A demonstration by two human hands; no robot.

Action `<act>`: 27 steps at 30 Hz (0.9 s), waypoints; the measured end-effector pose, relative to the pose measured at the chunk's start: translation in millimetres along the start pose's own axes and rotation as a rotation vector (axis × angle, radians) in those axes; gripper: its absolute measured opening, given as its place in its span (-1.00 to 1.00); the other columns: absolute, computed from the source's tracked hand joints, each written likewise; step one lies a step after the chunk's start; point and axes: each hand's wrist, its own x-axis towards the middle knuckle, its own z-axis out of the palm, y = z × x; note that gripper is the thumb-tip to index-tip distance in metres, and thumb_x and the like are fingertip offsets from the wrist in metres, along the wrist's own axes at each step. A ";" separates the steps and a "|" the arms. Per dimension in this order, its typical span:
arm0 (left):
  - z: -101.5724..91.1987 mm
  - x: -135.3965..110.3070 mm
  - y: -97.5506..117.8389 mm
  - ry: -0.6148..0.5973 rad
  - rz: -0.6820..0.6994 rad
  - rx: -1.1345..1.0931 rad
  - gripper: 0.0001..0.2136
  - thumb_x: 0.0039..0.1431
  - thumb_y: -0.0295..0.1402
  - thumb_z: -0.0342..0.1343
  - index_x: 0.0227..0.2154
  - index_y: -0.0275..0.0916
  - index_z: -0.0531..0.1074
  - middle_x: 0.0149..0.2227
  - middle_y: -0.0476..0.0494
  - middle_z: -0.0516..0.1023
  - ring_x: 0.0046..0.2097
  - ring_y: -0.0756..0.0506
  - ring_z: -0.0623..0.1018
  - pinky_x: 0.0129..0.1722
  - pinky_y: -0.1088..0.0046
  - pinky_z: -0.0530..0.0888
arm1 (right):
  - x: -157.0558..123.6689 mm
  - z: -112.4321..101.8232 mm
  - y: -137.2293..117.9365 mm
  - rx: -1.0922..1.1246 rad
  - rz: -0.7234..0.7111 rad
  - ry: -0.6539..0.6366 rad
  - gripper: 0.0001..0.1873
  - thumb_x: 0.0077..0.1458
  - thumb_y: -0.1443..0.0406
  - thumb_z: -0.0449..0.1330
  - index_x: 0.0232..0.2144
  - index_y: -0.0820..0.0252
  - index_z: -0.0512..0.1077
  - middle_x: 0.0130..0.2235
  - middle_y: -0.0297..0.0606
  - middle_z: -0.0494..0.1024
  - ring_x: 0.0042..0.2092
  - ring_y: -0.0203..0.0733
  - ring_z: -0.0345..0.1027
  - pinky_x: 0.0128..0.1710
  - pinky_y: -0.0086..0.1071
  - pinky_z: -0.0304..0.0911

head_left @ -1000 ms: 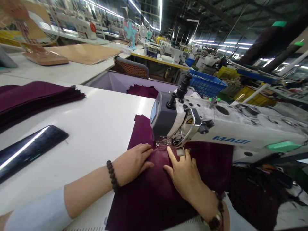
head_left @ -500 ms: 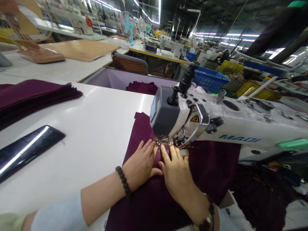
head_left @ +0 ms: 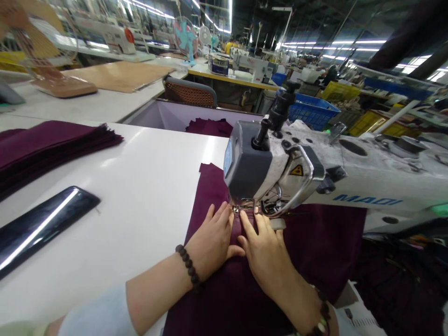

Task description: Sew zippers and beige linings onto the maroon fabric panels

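A dark maroon fabric piece (head_left: 315, 247) lies on the white table (head_left: 140, 196) under the head of a white and grey sewing machine (head_left: 301, 172). My left hand (head_left: 213, 240) lies flat on the fabric, fingers stretched toward the presser foot (head_left: 245, 208). My right hand (head_left: 266, 252) presses flat beside it, fingertips right at the foot. Both wrists wear dark bead bracelets. The needle is hidden behind the machine head.
A stack of maroon fabric pieces (head_left: 45, 147) sits at the far left. A glossy black object (head_left: 38, 226) lies at the near left. More maroon pieces (head_left: 210, 126) rest in a bin behind the table. A woven chair back (head_left: 191, 93) and blue crate (head_left: 311, 109) stand beyond.
Both hands have slid forward along the fabric and closer together, fingertips now right at the presser foot. The view has shifted slightly.
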 end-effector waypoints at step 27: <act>-7.3 7.7 -7.5 -0.037 0.005 -0.043 -0.18 -0.11 0.08 0.13 0.03 -0.57 0.18 0.06 -0.57 0.25 0.13 -0.38 0.21 0.09 0.03 0.18 | 8.9 2.1 0.6 0.021 0.020 -0.011 -0.54 0.08 0.27 0.11 0.06 0.17 0.27 0.02 -0.02 0.33 0.05 0.17 0.14 -0.05 0.09 0.13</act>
